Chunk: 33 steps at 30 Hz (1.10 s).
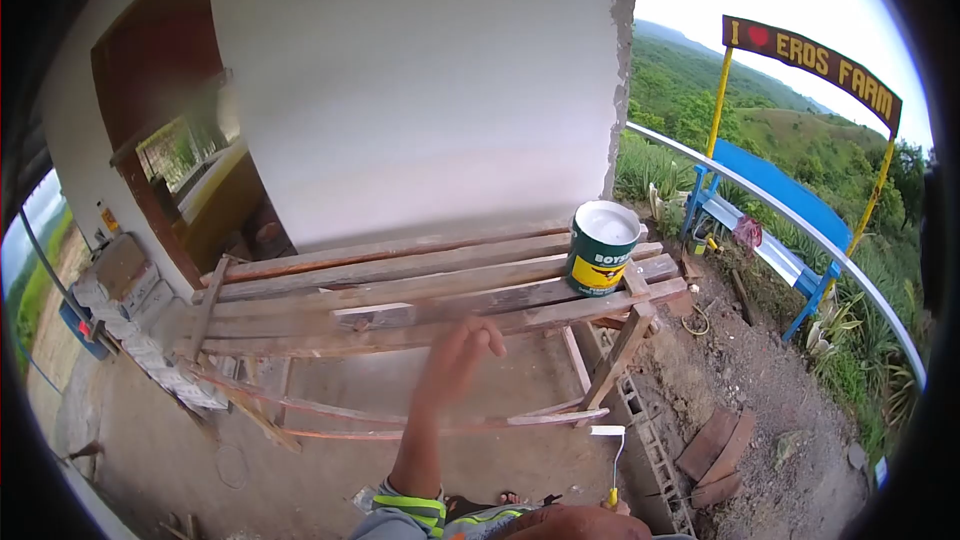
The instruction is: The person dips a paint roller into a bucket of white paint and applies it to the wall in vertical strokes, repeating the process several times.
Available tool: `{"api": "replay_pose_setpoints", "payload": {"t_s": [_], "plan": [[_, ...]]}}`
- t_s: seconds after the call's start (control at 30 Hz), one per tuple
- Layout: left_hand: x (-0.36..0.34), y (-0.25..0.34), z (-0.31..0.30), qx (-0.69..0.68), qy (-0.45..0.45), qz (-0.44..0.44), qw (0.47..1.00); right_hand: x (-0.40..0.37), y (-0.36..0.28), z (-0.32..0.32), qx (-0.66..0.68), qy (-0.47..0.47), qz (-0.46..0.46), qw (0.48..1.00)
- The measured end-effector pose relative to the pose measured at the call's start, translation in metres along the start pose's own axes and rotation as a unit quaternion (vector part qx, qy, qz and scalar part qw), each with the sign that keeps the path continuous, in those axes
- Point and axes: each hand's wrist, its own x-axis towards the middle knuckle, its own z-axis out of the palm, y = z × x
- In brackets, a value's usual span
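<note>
My left hand (462, 352) is raised at the front edge of the wooden slatted bench (450, 302), fingers curled together; whether anything small is between them I cannot make out. Low in the frame, my right hand (618, 507) is wrapped round the yellow handle of a paint roller (606, 432), whose white roller head points up and left. A green and yellow paint bucket (600, 252) with white at its top stands on the bench's right end, up and right of my left hand.
Behind the bench rises a white wall (420, 90), with a doorway at left. Stacked blocks (130, 290) stand at far left. Hollow blocks (640, 440) and brown slabs (717, 448) lie at lower right. Beyond are a blue bench (780, 190), a rail and a sign (815, 65).
</note>
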Motion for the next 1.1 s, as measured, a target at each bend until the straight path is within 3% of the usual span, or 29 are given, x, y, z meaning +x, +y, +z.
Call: {"api": "replay_pose_setpoints", "payload": {"t_s": [0.1,0.23,0.3,0.43,0.57,0.73,0.9,1.1], "plan": [[-0.040,-0.066,0.010,-0.046,0.046,-0.072,0.995,-0.009,-0.001,-0.005,0.026,0.004,0.038,0.999],[-0.106,-0.130,0.001,0.008,0.073,-0.174,0.982,-0.011,-0.034,-0.006,0.063,0.005,-0.003,0.998],[-0.143,-0.158,-0.005,-0.029,0.074,-0.217,0.973,-0.006,-0.051,0.000,0.081,0.012,-0.019,0.996],[-0.189,-0.168,-0.008,-0.075,0.123,-0.293,0.945,0.008,-0.090,0.004,0.069,0.028,-0.104,0.992],[-0.214,-0.180,-0.028,0.034,0.151,-0.296,0.943,0.008,-0.170,-0.012,0.132,0.017,-0.212,0.968],[-0.189,-0.174,-0.072,0.023,0.200,-0.349,0.915,-0.026,-0.310,-0.071,0.257,-0.045,-0.274,0.926],[-0.144,-0.188,-0.079,-0.028,0.211,-0.350,0.912,-0.021,-0.385,-0.097,0.454,-0.046,-0.272,0.847],[-0.045,-0.247,-0.022,-0.016,0.077,-0.302,0.950,0.024,-0.403,-0.142,0.570,0.063,-0.264,0.775]]}}
